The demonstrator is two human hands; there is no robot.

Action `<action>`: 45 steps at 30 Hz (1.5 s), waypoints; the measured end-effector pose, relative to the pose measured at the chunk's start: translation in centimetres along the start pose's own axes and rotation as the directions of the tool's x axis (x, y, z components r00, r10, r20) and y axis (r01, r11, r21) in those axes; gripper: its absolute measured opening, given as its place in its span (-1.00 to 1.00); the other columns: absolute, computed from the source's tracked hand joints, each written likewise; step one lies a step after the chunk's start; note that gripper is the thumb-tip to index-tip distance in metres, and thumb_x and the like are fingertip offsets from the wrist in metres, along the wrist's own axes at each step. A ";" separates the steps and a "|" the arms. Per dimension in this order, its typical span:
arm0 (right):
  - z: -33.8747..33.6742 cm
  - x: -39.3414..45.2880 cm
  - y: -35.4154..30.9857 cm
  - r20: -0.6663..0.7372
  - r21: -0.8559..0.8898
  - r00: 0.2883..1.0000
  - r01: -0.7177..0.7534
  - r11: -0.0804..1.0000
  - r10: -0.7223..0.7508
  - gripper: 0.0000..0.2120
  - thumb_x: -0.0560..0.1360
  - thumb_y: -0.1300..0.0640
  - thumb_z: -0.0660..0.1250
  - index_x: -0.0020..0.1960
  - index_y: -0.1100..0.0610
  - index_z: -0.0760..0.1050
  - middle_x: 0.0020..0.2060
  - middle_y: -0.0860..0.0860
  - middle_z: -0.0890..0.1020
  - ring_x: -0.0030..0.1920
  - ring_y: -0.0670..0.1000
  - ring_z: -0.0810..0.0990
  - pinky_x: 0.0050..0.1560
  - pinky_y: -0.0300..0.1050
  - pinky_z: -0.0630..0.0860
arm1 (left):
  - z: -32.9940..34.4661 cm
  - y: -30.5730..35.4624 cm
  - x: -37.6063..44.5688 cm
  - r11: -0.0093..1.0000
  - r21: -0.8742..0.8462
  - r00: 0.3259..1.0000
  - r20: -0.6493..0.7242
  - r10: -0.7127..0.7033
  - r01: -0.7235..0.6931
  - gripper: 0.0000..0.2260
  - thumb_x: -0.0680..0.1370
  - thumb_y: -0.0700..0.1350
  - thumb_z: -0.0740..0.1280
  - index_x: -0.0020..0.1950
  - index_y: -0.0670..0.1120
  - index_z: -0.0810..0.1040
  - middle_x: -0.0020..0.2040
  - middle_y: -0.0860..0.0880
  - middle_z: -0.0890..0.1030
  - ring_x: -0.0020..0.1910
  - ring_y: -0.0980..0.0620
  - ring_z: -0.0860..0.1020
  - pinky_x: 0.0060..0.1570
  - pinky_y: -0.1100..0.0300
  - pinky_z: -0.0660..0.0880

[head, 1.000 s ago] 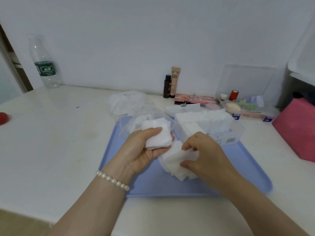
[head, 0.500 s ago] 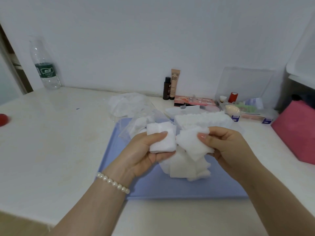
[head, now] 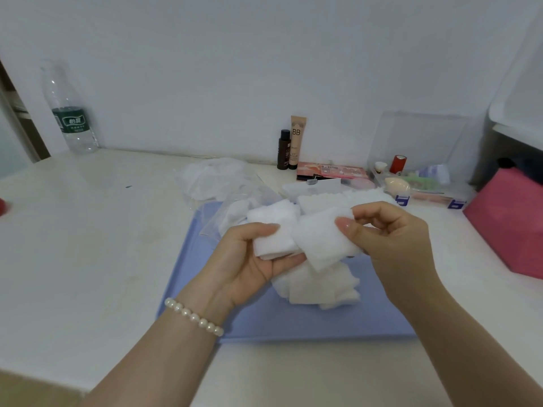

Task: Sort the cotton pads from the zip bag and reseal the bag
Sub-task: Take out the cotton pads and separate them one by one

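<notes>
Stack in left hand: a small stack of cotton pads [head: 271, 230] is sitting in the left hand [head: 249, 259], above the blue tray, with the thumb lying across its top and the fingers curling up underneath it.
Pad in right hand: the right hand [head: 390, 245] is pinching a single cotton pad [head: 321, 240] between thumb and fingertips at its right edge; the pad is hanging tilted and overlapping the right side of the stack.
Loose pile: more cotton pads [head: 317, 286] are lying in a loose heap on the tray, just below both hands.
Zip bag: the clear zip bag [head: 232, 210] is lying on the far left corner of the tray, behind the left hand, with a few pads showing through it; I cannot tell whether its seal is open.
Tray: the blue tray [head: 293, 321] is resting flat on the white table [head: 88, 245].
Pad box: a clear box [head: 326, 198] full of upright pads is standing behind the hands, mostly hidden by them.
Wrist: a pearl bracelet [head: 192, 317] is sitting on the left wrist.
Further back: a second plastic bag [head: 211, 177] is lying behind the tray, a BB cream tube [head: 297, 141] and a dark bottle [head: 284, 149] are standing at the wall, and a water bottle [head: 69, 113] is standing far left.
Right edge: a pink pouch [head: 511, 221] is lying beside a clear organiser [head: 423, 183] holding small cosmetics.
</notes>
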State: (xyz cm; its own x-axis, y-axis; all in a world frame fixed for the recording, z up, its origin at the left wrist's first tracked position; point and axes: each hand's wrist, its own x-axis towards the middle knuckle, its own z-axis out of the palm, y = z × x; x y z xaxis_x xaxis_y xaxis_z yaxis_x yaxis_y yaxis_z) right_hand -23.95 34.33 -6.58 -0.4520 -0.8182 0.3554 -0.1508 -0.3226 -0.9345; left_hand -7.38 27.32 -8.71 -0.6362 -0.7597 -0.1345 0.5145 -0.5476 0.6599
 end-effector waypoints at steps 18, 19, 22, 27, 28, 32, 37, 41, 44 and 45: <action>-0.1 0.4 1.2 0.198 -0.234 0.976 -0.042 0.971 0.090 -0.74 0.33 0.44 0.43 -0.32 0.09 0.57 -0.50 -0.12 0.60 -0.45 -0.19 0.53 -0.37 -0.39 0.48 | -0.4 -0.1 -0.4 0.961 0.275 0.993 0.102 -0.064 0.034 -0.82 0.41 -0.20 0.33 -0.10 -0.08 0.72 0.01 -0.05 0.68 -0.06 -0.04 0.65 -0.13 -0.05 0.59; -0.1 0.4 1.3 0.186 -0.236 0.978 -0.050 0.970 0.095 -0.75 0.33 0.43 0.43 -0.32 0.09 0.57 -0.49 -0.11 0.60 -0.45 -0.18 0.53 -0.38 -0.38 0.48 | -0.3 -0.2 -0.5 0.957 0.286 0.991 0.109 -0.073 0.039 -0.81 0.40 -0.19 0.32 -0.10 -0.09 0.72 0.00 -0.05 0.68 -0.06 -0.03 0.65 -0.14 -0.05 0.59; -0.3 0.4 1.3 0.158 -0.211 0.980 -0.083 0.974 0.118 -0.79 0.33 0.41 0.44 -0.30 0.12 0.58 -0.47 -0.08 0.62 -0.42 -0.15 0.55 -0.41 -0.35 0.47 | -0.1 -0.2 -0.8 0.953 0.302 0.986 0.140 -0.087 0.042 -0.82 0.41 -0.24 0.32 -0.11 -0.10 0.72 -0.02 -0.07 0.69 -0.08 -0.02 0.66 -0.25 0.01 0.62; -0.1 0.2 0.5 0.137 0.026 0.965 -0.229 0.973 0.223 -0.96 0.40 0.25 0.38 -0.15 0.20 0.59 -0.36 0.03 0.66 -0.35 -0.08 0.61 -0.32 -0.26 0.58 | 0.2 -0.3 -0.7 0.960 0.277 0.991 0.132 0.007 -0.043 -0.81 0.41 -0.29 0.33 -0.04 -0.18 0.68 -0.04 -0.11 0.69 -0.08 0.00 0.66 -0.25 0.15 0.59; 0.0 0.2 0.4 0.161 0.108 0.949 -0.292 0.950 0.273 -0.88 0.39 0.16 0.37 -0.12 0.21 0.59 -0.34 0.03 0.67 -0.34 -0.06 0.63 -0.30 -0.23 0.60 | 0.2 -0.2 -0.7 0.966 0.248 0.992 0.119 0.048 -0.077 -0.81 0.42 -0.31 0.35 0.00 -0.20 0.66 -0.03 -0.12 0.68 -0.07 -0.01 0.66 -0.23 0.15 0.60; -0.1 0.3 0.0 0.343 0.205 0.849 -0.485 0.850 0.402 -0.58 0.28 0.20 0.47 0.12 0.26 0.52 -0.06 0.23 0.67 -0.11 0.17 0.67 -0.15 -0.07 0.64 | 0.1 0.3 -0.5 0.972 0.175 0.987 0.060 0.151 -0.160 -0.66 0.40 -0.24 0.29 0.17 -0.23 0.54 0.04 -0.13 0.66 0.00 -0.03 0.64 -0.08 0.09 0.61; -0.4 0.1 0.0 0.368 0.202 0.857 -0.452 0.869 0.361 -0.54 0.25 0.32 0.34 0.16 0.29 0.51 -0.05 0.27 0.66 -0.12 0.17 0.67 -0.20 -0.10 0.63 | 0.0 0.4 -0.6 0.974 0.148 0.985 0.033 0.169 -0.172 -0.66 0.39 -0.23 0.30 0.16 -0.23 0.55 0.07 -0.15 0.65 0.03 -0.06 0.63 0.00 0.06 0.60; -0.3 0.0 0.0 0.339 0.203 0.874 -0.429 0.880 0.347 -0.67 0.24 0.35 0.34 0.01 0.25 0.55 -0.23 0.20 0.69 -0.26 0.12 0.68 -0.22 -0.07 0.65 | 0.1 0.4 -0.5 0.975 0.140 0.985 0.027 0.169 -0.171 -0.69 0.39 -0.23 0.30 0.12 -0.22 0.57 0.05 -0.14 0.66 0.02 -0.05 0.64 0.02 0.05 0.58; -0.1 0.0 0.1 0.325 0.187 0.880 -0.420 0.888 0.347 -0.75 0.33 0.46 0.30 -0.05 0.24 0.56 -0.28 0.16 0.69 -0.28 0.10 0.69 -0.23 -0.07 0.65 | 0.1 0.4 -0.6 0.977 0.135 0.987 0.028 0.161 -0.164 -0.68 0.39 -0.23 0.30 0.13 -0.23 0.56 0.06 -0.15 0.66 0.03 -0.05 0.64 0.02 0.06 0.59; -0.1 0.0 0.1 0.322 0.179 0.880 -0.417 0.891 0.348 -0.75 0.35 0.49 0.29 -0.06 0.24 0.56 -0.27 0.16 0.70 -0.26 0.11 0.69 -0.23 -0.07 0.65 | 0.1 0.4 -0.6 0.978 0.131 0.987 0.026 0.159 -0.162 -0.68 0.39 -0.23 0.30 0.14 -0.23 0.56 0.06 -0.15 0.65 0.03 -0.05 0.63 0.01 0.06 0.59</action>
State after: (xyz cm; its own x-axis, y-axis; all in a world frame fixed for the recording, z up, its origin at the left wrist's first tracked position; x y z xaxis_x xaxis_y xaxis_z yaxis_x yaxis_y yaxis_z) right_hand -24.07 34.35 -6.71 -0.1671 -0.9859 -0.0048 0.2118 -0.0311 -0.9768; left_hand -6.88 27.61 -8.31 -0.5609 -0.8279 -0.0081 0.5309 -0.3671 0.7638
